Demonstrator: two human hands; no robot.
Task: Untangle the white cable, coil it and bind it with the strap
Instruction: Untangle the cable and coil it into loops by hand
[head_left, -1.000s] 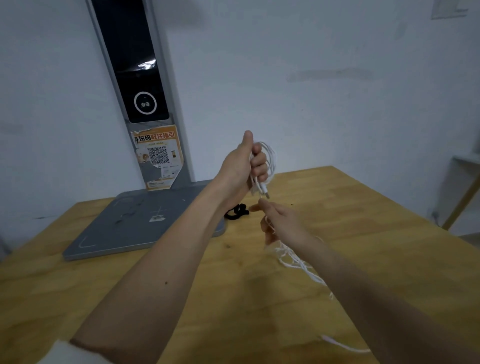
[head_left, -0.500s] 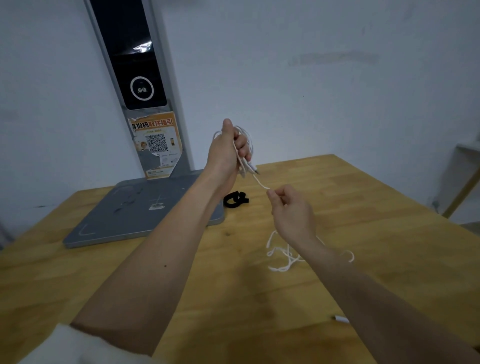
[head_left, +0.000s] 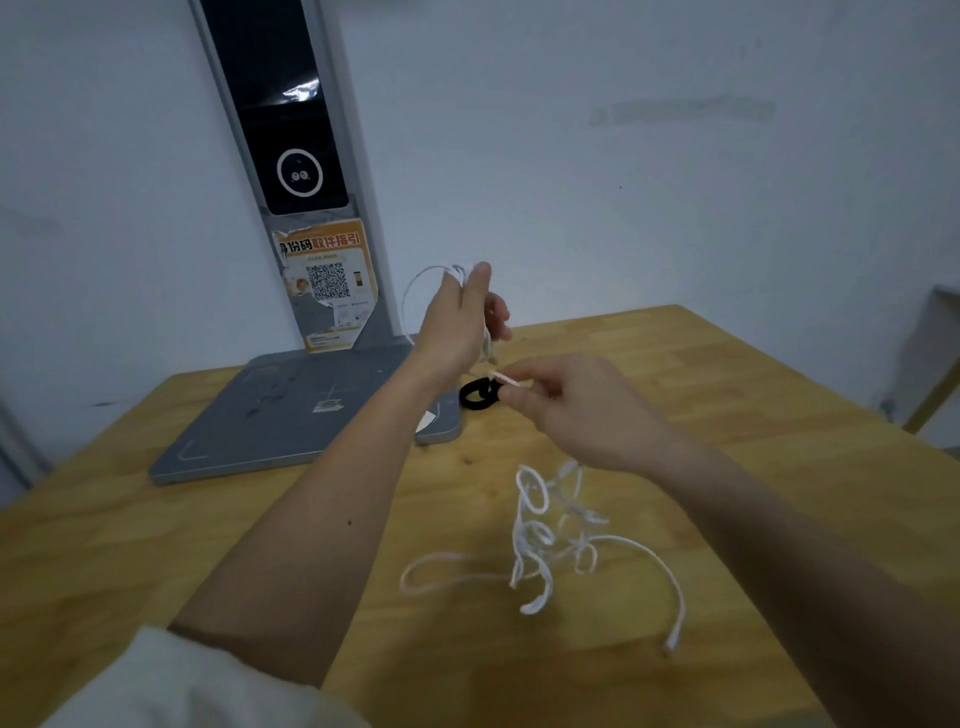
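Holding a few loops of the white cable above the far part of the table, the left hand has its fingers curled round the gathered turns; 1 thin loop arcs out to the left of the hand, in front of the wall. The right hand sits just beside and below the left, thumb and forefinger pinching a short stretch of the same cable, which runs taut up toward the left hand. The 2 hands are close together but not touching, as far as the view shows.

From under the right hand the cable drops to the table and lies in a loose tangle of overlapping loops near the middle of the surface. 1 free end with a small plug lies toward the near right, apart from the tangle.

The black strap lies curled in a ring on the table, just beside the right front corner of the grey base plate, partly hidden behind the right hand's fingers.

The base plate occupies the far left of the table and carries an upright grey column with a dark panel and an orange QR sticker. A white sleeve shows at the near left edge.
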